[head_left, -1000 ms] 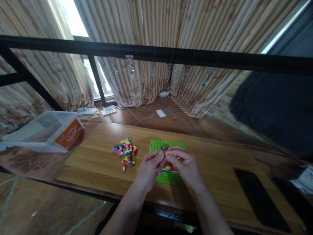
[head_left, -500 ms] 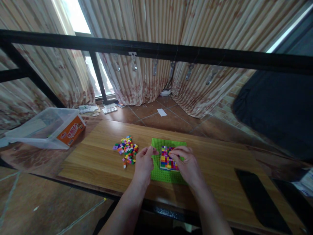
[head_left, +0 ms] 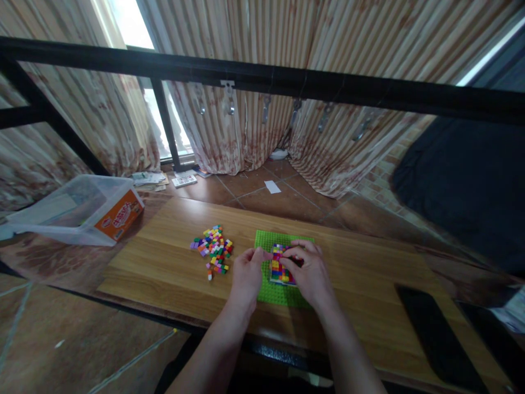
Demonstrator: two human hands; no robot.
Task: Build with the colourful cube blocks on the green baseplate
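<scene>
A green studded baseplate [head_left: 268, 293] lies on the wooden table, with a block of many-coloured toy bricks [head_left: 279, 270] on its middle. My left hand [head_left: 247, 276] is over the plate's left edge, thumb and forefinger pinched together and pointing at the block's left side. What sits in that pinch is too small to make out. From the right, my right hand [head_left: 310, 272] reaches over the block, covering its right part. Its thumb and fingertips close together just above the bricks; anything between them is hidden. Left of my hands is a loose pile of small coloured bricks [head_left: 214, 246].
A clear plastic bin [head_left: 74, 232] with an orange label stands at the left. On the table's right lies a black flat object [head_left: 437, 334]. A black metal bar [head_left: 262, 74] with hooks crosses in front of the curtains. Papers [head_left: 184, 180] lie beyond the table.
My left hand has moved right, closer to the block of bricks. The right hand's fingertips have shifted slightly left over the block, and the two hands are nearer each other.
</scene>
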